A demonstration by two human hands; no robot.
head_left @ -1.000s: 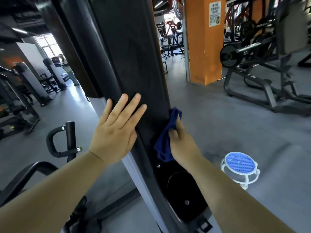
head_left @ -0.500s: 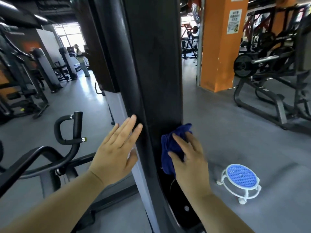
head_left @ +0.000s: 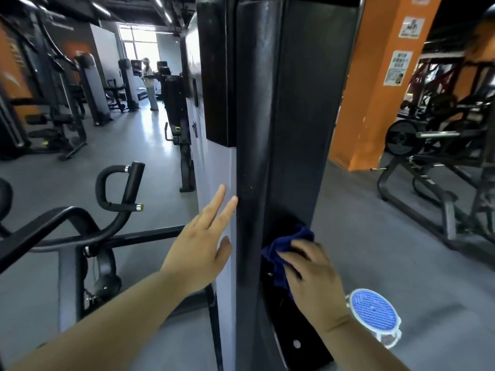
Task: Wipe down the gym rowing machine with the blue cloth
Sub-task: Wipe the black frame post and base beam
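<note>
Not much of the person in shot, just the arms tbh. The left hand (head_left: pixel 198 253) and right hand (head_left: pixel 313 285) were both bare. Same for the left forearm (head_left: pixel 107 325) and right forearm (head_left: pixel 369 346), bare right down to the bottom edge. A couple of creases ran across the right wrist (head_left: pixel 338 324).

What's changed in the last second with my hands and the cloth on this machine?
The left hand slid leftward off the front of the black column to its left edge, still flat. The right hand still holds the blue cloth against the column's lower right.
</note>
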